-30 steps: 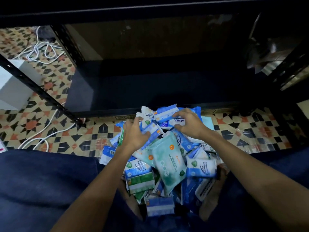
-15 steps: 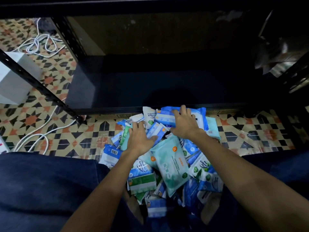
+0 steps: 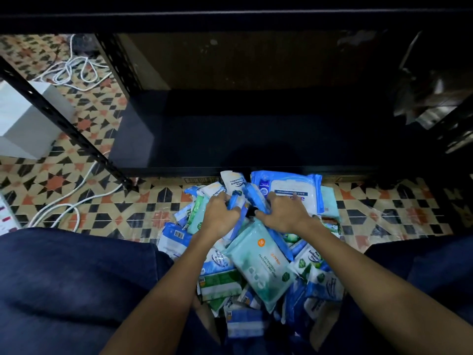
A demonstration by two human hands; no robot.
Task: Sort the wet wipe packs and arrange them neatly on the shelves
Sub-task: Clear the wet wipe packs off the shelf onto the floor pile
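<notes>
Wet wipe packs (image 3: 258,265): loose heap on tiled floor (image 3: 76,190), touching bottom shelf (image 3: 256,139) front edge. Left hand (image 3: 221,217) grips small blue packs; right hand (image 3: 284,213) fingers curled, pinching one. Risk: slick packs sliding, mixing types

Blue-white wipe packs (image 3: 256,254); star-patterned floor (image 3: 58,180)

A single wide-angle head view looks steeply down and forward from close above the person's lap, over the near pile of packs (image 3: 258,254) to the far shelf (image 3: 256,139).
</notes>
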